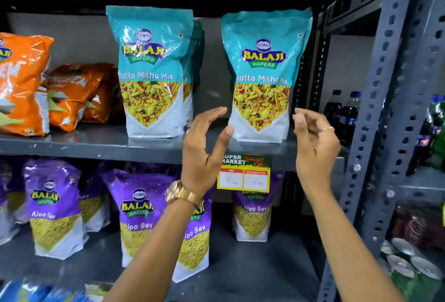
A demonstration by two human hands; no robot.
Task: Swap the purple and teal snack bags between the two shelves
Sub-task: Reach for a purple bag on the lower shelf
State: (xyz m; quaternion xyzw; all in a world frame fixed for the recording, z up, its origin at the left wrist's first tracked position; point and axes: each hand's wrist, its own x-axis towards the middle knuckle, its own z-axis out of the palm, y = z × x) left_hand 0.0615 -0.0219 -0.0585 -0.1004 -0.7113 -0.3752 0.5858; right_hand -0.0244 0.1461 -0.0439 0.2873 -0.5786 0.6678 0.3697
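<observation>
Both open hands flank upright right-hand teal bag, not touching.

Teal Khatta Mitha Mix bags up top, purple Aloo Sev bags below, orange snack bags left, grey shelf.

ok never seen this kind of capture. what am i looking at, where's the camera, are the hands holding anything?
There is one picture, from a wide-angle camera worn on a person's head, looking forward and down at shop shelving. No robot: two bare hands. The left hand, with a gold watch at the wrist, and the right hand are both open, either side of the right teal bag. Neither holds anything. That bag stands on the upper shelf beside another teal bag and orange bags. Purple bags stand on the shelf below.
</observation>
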